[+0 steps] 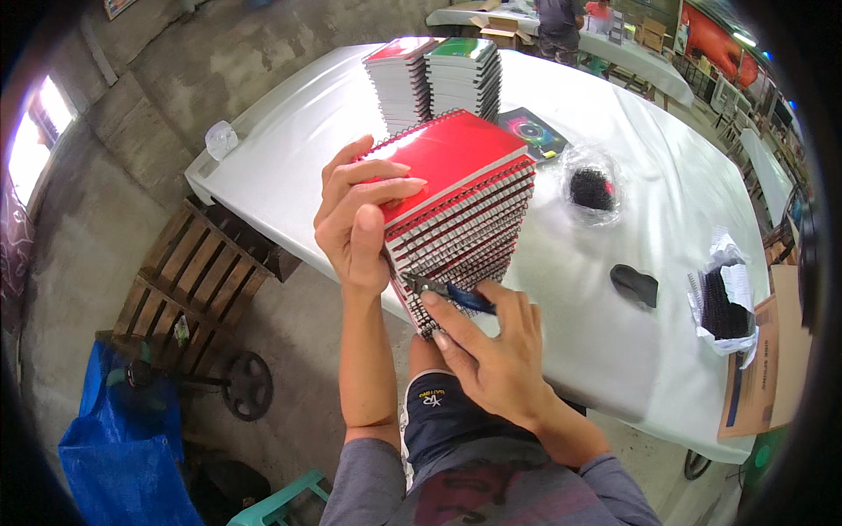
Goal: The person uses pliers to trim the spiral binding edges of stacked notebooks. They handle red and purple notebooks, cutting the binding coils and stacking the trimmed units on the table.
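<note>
A tall stack of red-covered spiral notebooks (465, 162) stands at the table's near edge, its coil bindings turned toward me. My left hand (355, 219) grips the stack's left side, with fingers over the top cover and the palm against the edge. In my right hand (495, 351) are blue-handled cutting pliers (452, 294). Their metal jaws touch or nearly touch the coil ends at the lower left corner of the stack; whether they close on a wire I cannot tell. The lower part of the stack is partly hidden by my right hand.
Farther back stand a red-topped notebook stack (399, 79) and a green-topped one (460, 74). A dark notebook (531, 131) lies beside them. Black coils in clear plastic (592, 188), a dark pouch-like item (634, 286) and more wrapped black coils (726, 302) lie right. A cardboard box (763, 364) stands at the right edge.
</note>
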### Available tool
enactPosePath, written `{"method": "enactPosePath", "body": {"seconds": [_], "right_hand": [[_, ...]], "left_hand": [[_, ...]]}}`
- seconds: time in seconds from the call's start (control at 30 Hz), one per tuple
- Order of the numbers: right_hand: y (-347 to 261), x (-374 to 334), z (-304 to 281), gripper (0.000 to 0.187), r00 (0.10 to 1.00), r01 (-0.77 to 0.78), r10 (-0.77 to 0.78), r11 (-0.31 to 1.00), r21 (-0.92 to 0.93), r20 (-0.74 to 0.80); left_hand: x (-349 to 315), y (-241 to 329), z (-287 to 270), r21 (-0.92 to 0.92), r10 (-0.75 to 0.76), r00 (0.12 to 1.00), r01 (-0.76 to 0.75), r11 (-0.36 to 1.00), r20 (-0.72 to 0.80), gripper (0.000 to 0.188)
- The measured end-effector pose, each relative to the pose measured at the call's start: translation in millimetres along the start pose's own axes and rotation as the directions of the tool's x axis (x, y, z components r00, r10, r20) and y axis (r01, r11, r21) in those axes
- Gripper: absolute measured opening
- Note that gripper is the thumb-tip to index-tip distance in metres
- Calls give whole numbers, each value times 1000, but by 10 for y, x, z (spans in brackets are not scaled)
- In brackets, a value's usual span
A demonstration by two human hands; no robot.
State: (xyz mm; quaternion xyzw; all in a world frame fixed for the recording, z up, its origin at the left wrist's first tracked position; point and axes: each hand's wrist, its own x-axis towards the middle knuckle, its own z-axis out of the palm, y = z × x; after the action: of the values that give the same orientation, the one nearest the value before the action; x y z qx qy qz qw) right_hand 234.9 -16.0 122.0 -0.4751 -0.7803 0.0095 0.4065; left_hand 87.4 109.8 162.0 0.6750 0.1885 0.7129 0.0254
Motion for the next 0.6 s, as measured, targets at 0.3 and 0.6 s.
{"method": "enactPosePath", "body": {"seconds": [0.3, 0.6], "right_hand": [[47, -16, 5, 45, 972, -219, 74, 639, 737, 224], [74, -78, 32, 44, 991, 32, -39, 998, -57, -130]], "left_hand": [[-60, -6, -59, 19, 23, 1000, -23, 1000, -15, 37], [-55, -6, 17, -22, -21, 999, 20, 1000, -42, 37]]}}
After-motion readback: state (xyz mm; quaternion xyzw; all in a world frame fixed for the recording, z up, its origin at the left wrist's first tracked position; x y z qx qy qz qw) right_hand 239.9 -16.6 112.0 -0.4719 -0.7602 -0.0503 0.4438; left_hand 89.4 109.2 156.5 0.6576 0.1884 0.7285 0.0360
